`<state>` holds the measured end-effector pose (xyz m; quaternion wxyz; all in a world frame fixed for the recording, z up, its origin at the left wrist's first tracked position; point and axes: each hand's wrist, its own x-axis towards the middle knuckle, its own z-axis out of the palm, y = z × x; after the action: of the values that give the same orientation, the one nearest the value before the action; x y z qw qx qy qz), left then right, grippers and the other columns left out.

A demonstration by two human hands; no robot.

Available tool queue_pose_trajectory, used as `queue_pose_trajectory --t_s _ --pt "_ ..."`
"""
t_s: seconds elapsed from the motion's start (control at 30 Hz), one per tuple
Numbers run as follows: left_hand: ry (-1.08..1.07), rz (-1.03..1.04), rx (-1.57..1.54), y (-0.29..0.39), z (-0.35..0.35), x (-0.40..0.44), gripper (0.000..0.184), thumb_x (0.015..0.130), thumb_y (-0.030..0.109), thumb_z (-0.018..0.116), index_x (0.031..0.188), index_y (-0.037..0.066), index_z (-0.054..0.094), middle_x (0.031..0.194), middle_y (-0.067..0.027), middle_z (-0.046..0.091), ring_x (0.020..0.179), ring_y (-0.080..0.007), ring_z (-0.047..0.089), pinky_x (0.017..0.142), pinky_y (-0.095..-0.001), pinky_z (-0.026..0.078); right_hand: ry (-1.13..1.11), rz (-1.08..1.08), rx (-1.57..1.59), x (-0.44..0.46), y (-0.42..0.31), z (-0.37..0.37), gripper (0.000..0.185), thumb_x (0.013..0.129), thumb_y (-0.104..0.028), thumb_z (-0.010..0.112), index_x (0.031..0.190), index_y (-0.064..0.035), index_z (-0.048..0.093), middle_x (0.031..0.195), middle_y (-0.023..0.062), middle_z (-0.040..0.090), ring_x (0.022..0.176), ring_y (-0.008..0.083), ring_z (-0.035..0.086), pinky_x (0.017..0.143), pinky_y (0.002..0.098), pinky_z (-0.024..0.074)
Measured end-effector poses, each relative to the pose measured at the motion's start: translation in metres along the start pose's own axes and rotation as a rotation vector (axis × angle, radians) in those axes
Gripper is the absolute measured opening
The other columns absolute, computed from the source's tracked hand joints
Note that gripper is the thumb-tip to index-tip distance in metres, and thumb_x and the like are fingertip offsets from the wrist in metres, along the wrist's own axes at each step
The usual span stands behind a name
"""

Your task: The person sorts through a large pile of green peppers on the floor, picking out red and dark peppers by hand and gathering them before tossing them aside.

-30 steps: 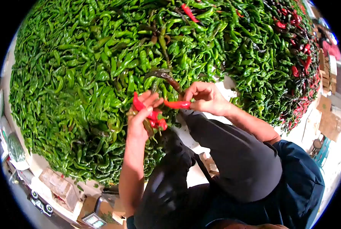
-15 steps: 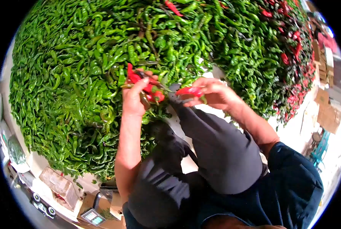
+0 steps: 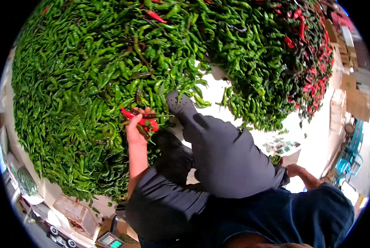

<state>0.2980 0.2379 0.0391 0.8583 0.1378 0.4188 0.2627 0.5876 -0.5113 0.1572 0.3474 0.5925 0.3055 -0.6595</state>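
My left hand [image 3: 135, 134] is closed around a bunch of chili peppers [image 3: 151, 125], some red and some dark brownish-green. It is held just over the near part of a big heap of green chili peppers [image 3: 77, 99]. My right hand [image 3: 293, 170] is low at my right side, partly behind my trouser leg [image 3: 230, 157]. Its fingers are hidden, so I cannot see whether it holds anything. Close to it are a few green peppers [image 3: 275, 159] and a printed plastic bag [image 3: 282, 145].
Red and dark peppers [image 3: 313, 78] lie along the heap's right edge. A lone red pepper [image 3: 156, 16] rests on the green ones. Cardboard boxes [image 3: 356, 99] and a teal metal frame [image 3: 352, 153] stand at right. At lower left are a digital scale display [image 3: 111, 241] and a foam box [image 3: 75, 213].
My right hand, which held red peppers beside the left, has swung down and back to my right side. My left hand keeps its bunch, which shows fewer red peppers. The view has turned right.
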Motion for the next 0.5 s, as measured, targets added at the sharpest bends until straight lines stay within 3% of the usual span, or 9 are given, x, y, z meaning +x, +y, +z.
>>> queue_pose_trajectory --t_s 0.1,0.13,0.17,0.2,0.23,0.3,0.4,0.47,0.5 --pt "-0.069 0.022 -0.011 0.004 0.019 -0.01 0.044 0.087 0.001 0.054 0.13 0.006 0.049 0.097 -0.0099 0.062 0.104 -0.0307 0.062 0.1 -0.0542 0.045 0.285 0.003 0.187 -0.012 -0.086 -0.164 0.029 0.082 -0.028 0.067 0.103 -0.0074 0.069 0.104 0.0142 0.07 0.096 0.0334 0.065 0.089 0.0404 0.0502" --pt "-0.086 0.005 -0.052 0.002 0.018 -0.008 0.044 0.088 0.002 0.053 0.131 0.006 0.049 0.095 -0.0096 0.062 0.102 -0.0301 0.062 0.099 -0.0533 0.046 0.502 -0.305 0.144 -0.011 -0.107 -0.224 0.027 0.087 -0.025 0.063 0.103 -0.004 0.068 0.101 0.0156 0.069 0.096 0.0309 0.065 0.081 0.0381 0.0521" --pt "-0.1 -0.012 -0.096 0.0 0.015 -0.006 0.043 0.088 0.003 0.053 0.131 0.006 0.049 0.094 -0.0093 0.062 0.099 -0.0294 0.062 0.099 -0.0524 0.047 0.505 -0.135 0.375 -0.046 -0.176 -0.317 0.024 0.091 -0.023 0.059 0.101 -0.0028 0.067 0.1 0.0154 0.069 0.092 0.0295 0.066 0.079 0.0365 0.0519" --pt "-0.085 -0.025 -0.098 -0.001 0.013 -0.006 0.042 0.089 0.003 0.053 0.13 0.007 0.049 0.093 -0.0088 0.061 0.095 -0.0282 0.062 0.097 -0.051 0.048 0.783 -0.421 0.341 -0.031 -0.197 -0.366 0.03 0.091 -0.028 0.063 0.093 0.002 0.063 0.086 0.0167 0.065 0.071 0.0246 0.06 0.071 0.0379 0.0504" --pt "-0.061 -0.025 -0.087 -0.001 0.01 -0.007 0.038 0.088 0.003 0.053 0.126 0.007 0.052 0.093 -0.0085 0.061 0.094 -0.0275 0.062 0.096 -0.0507 0.048 0.912 -0.473 0.519 -0.026 -0.235 -0.417 0.038 0.089 -0.03 0.066 0.106 0.0043 0.062 0.095 0.0175 0.067 0.081 0.0258 0.064 0.077 0.0369 0.0522" --pt "-0.093 -0.031 -0.148 -0.003 -0.003 -0.006 0.033 0.088 0.003 0.054 0.121 0.007 0.054 0.096 -0.0083 0.061 0.096 -0.0268 0.061 0.097 -0.0511 0.048 1.034 -0.602 0.327 -0.004 -0.303 -0.516 0.051 0.087 -0.03 0.068 0.121 0.0063 0.056 0.114 0.0236 0.065 0.103 0.0354 0.065 0.09 0.0394 0.0513" --pt "0.032 -0.052 -0.117 0.004 -0.01 -0.017 0.032 0.086 0.002 0.054 0.117 0.008 0.056 0.101 -0.0093 0.063 0.095 -0.027 0.061 0.096 -0.052 0.049 1.342 -0.882 0.276 0.022 -0.413 -0.634 0.044 0.087 -0.025 0.063 0.117 0.0066 0.057 0.112 0.027 0.063 0.103 0.0419 0.062 0.09 0.045 0.0503" --pt "0.054 -0.062 -0.133 0.005 -0.021 -0.02 0.033 0.086 0.001 0.053 0.118 0.009 0.057 0.102 -0.0093 0.064 0.095 -0.0261 0.062 0.095 -0.0521 0.049 1.348 -0.822 0.294 0.035 -0.463 -0.689 0.036 0.081 -0.015 0.056 0.112 0.0048 0.057 0.107 0.0264 0.064 0.101 0.0445 0.06 0.088 0.0473 0.0489" --pt "0.077 -0.072 -0.123 0.007 -0.026 -0.023 0.032 0.086 0.002 0.053 0.117 0.009 0.057 0.101 -0.009 0.063 0.095 -0.0258 0.062 0.095 -0.0523 0.05 1.556 -0.727 0.126 0.059 -0.477 -0.708 0.032 0.079 -0.012 0.054 0.109 0.0007 0.059 0.102 0.023 0.064 0.099 0.0414 0.06 0.088 0.047 0.0477"
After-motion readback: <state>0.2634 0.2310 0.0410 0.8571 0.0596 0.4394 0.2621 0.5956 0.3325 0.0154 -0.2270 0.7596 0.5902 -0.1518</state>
